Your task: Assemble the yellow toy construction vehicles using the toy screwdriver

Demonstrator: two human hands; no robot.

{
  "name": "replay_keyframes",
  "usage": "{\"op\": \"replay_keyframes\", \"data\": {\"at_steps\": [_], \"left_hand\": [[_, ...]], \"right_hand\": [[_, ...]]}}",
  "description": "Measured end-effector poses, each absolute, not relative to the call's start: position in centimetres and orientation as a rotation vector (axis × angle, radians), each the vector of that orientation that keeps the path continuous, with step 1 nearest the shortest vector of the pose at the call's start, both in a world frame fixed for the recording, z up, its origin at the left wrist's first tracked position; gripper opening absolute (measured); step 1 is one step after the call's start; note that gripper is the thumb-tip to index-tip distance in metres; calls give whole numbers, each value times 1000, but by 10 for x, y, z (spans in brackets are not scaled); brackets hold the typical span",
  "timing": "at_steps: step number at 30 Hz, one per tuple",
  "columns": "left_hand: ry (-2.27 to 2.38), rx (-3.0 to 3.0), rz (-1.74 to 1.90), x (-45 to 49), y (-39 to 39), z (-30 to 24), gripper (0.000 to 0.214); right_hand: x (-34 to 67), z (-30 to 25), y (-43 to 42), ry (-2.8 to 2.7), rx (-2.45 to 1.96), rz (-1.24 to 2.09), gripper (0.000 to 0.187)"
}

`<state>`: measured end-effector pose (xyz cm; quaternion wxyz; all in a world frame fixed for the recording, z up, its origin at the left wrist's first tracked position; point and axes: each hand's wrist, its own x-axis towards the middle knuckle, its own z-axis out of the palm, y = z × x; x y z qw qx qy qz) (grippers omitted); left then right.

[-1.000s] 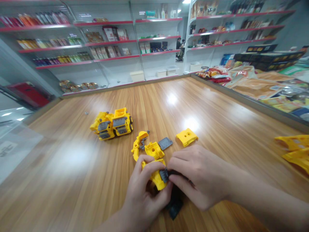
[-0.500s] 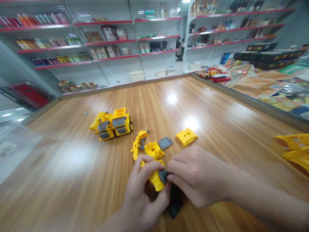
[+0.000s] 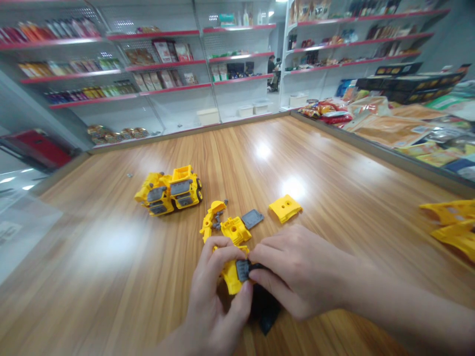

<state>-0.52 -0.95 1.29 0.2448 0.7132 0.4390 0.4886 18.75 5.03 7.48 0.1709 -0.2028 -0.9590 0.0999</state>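
Beyond my wood-grain table (image 3: 352, 198) I note white wall shelves (image 3: 156, 35) with red edges. Upper left: rows of colored bottles (image 3: 70, 28); lowest left: round packs (image 3: 118, 133). Bottom center: 1 pale tub (image 3: 208, 116), with 2 smaller containers just right of it. In the gap between shelf units: 1 person (image 3: 271, 64), dark top. To my right: red packets (image 3: 334, 116), flat orange-brown pouches (image 3: 393, 129), black boxes (image 3: 411, 86) stacked behind. To my left: 1 translucent container (image 3: 25, 222), label illegible; 1 red object (image 3: 39, 148) beyond, blurred.
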Motion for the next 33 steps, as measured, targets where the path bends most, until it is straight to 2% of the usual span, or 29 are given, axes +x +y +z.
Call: {"op": "replay_keyframes", "data": {"at_steps": [7,10,15,23,30,33], "left_hand": [[1177,1945,1337,-5,-9,15,25],[1155,1948,1327,-6,-9,14,25],[1168,1959,1341,-6,-9,14,21],[1180,1980,1354,-5,-9,14,25],[1194,1982,1370,-5,-8,15,23],[1195,1984,1367,-5,-9,15,24]], "right_hand": [[189,72,48,-2641,-566,391,9],[189,72,48,-2643,-499,342,4],[187,69,49,-2741,-493,267,15],[188,73,47,-2701,-536,308,7],[186,71,46,-2726,-534,203,16],[187,71,46,-2702,-540,253,12]]}}
